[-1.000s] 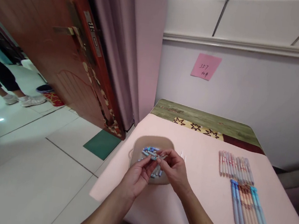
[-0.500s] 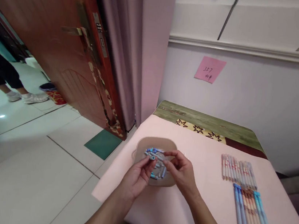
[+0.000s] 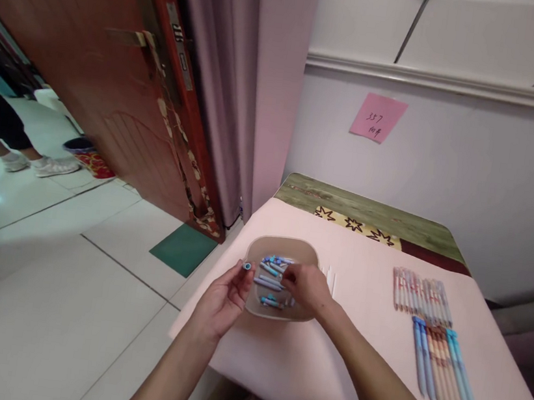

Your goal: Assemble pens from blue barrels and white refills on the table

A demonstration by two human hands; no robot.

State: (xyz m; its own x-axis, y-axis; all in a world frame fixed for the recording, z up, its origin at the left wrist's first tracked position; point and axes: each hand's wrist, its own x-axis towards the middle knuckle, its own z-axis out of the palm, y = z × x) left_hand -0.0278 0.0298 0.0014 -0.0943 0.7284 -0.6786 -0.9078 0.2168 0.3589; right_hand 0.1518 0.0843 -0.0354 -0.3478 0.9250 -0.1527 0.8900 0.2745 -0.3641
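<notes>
My left hand is at the left rim of a beige plastic box. Its thumb and fingers pinch a pen barrel, seen nearly end-on with a blue ring at its open end. Inside the box lie several loose pen parts in blue, grey and turquoise. My right hand reaches over the right side of the box, fingers bent down among these parts. The fingertips are pressed together, and what they hold, if anything, is hidden.
Thin white sticks lie right of the box. Two rows of pens, a pale upper row and a blue-and-brown lower row, lie on the pink-covered table. A wooden door and a standing person's legs are at left.
My hands have moved apart. The left has drawn back to the box's left rim with the pen barrel; the right has gone down into the box.
</notes>
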